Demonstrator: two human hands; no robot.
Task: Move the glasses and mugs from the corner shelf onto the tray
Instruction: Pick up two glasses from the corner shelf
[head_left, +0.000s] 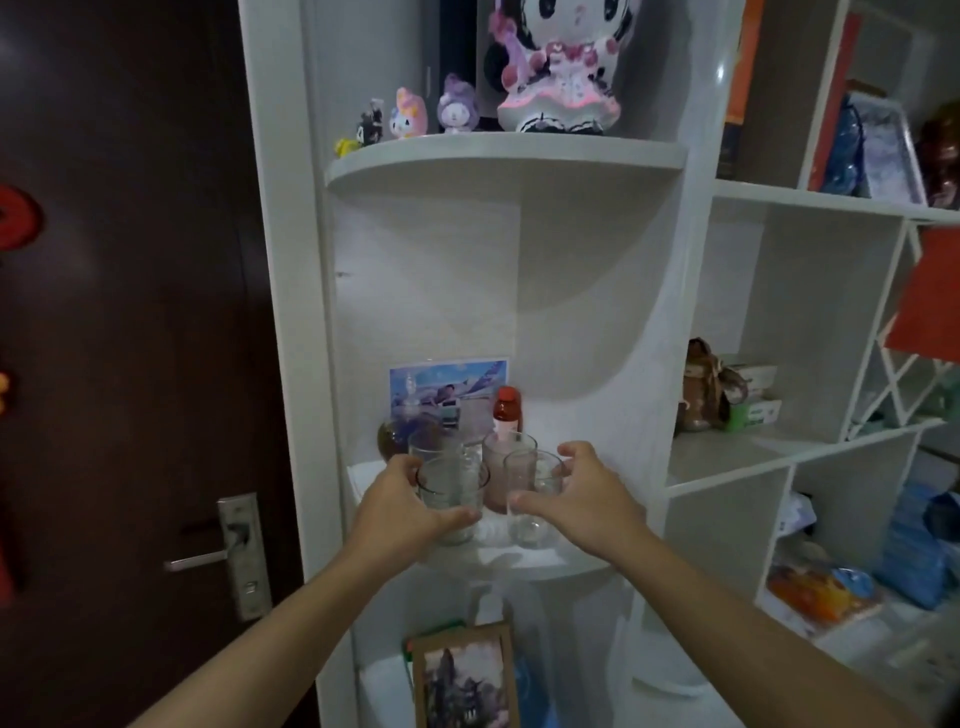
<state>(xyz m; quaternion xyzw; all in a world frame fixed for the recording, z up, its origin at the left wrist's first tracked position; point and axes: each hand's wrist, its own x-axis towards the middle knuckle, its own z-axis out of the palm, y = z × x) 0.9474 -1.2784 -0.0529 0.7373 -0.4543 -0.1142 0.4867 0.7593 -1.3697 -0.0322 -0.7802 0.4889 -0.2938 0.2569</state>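
No readable writing on anything. Left hand (400, 512) fingers wrapped round near-left clear glass tumbler (451, 499); right hand (582, 496) fingers curled round near-right clear glass tumbler (531, 499). Both tumblers stood on white corner shelf (545, 564); two more clear tumblers (506, 467) just behind.

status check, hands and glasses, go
Left hand wrapped on front left glass. Right hand on front right glass. Both on shelf. More glasses crowd behind.
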